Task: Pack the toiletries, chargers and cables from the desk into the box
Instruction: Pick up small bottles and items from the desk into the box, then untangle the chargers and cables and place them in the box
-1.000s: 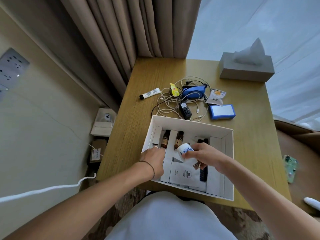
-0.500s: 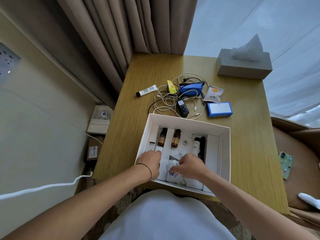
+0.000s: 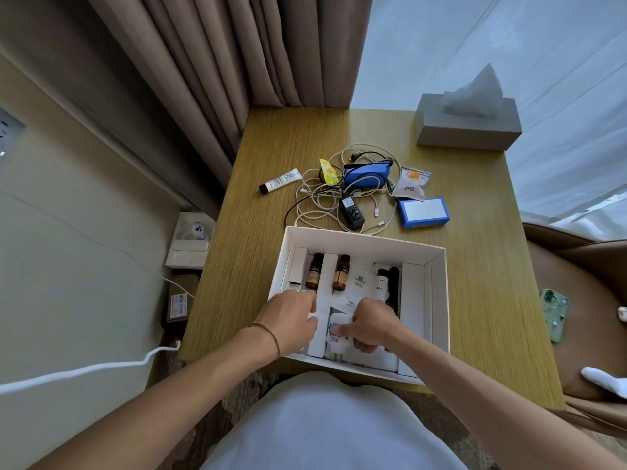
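Note:
A white box (image 3: 439, 293) sits at the desk's near edge, with two brown bottles (image 3: 315, 275), a white sachet (image 3: 360, 281) and dark tubes (image 3: 393, 286) inside. My right hand (image 3: 375, 325) presses a white charger with blue print (image 3: 335, 335) into the box's near part, prongs toward me. My left hand (image 3: 291, 318) rests on the white divider beside it. Behind the box lie tangled white cables (image 3: 317, 201), a black plug adapter (image 3: 351, 213), a blue pouch (image 3: 366, 173) and a white tube (image 3: 280, 180).
Also on the wooden desk (image 3: 481, 266): a blue-edged box (image 3: 423, 212), a snack sachet (image 3: 410, 183), a yellow packet (image 3: 327, 171) and a grey tissue box (image 3: 467, 125). Curtains hang behind. A phone (image 3: 553, 314) lies on the seat at right.
My right hand brought the white charger from mid-box down to the near part and now pushes it flat. The left hand stayed on the divider.

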